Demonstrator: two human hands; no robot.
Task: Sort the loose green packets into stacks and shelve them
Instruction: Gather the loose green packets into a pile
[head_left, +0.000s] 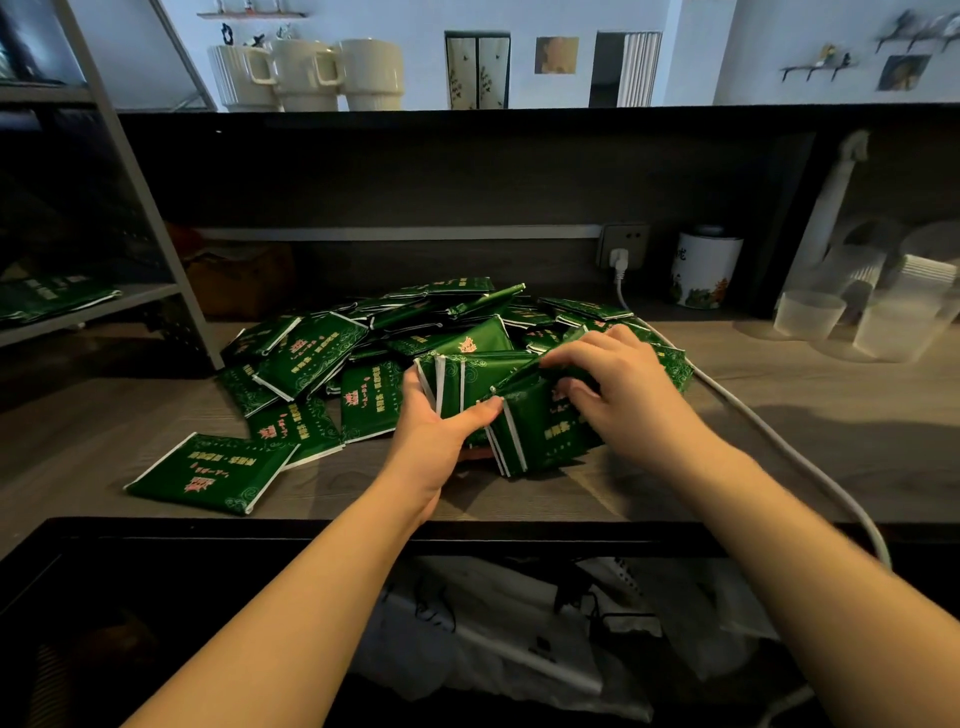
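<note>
A loose pile of green packets (395, 332) with white edges and gold print covers the middle of the wooden counter (779, 441). One packet (208, 475) lies apart at the front left. My left hand (441, 426) grips a small upright stack of packets (535, 426) from the left side, thumb across its front. My right hand (608, 384) holds the same stack from the top and right, fingers curled over the packets. On the grey metal shelf (119, 304) at the left, several green packets (47, 299) lie flat.
A white cable (779, 447) runs from a wall socket (621, 247) across the counter's right side. A white tin (704, 270) and clear plastic cups (810, 314) stand at the back right. Mugs (306, 73) sit on the ledge above. The shelf's grey post (156, 218) rises left of the pile.
</note>
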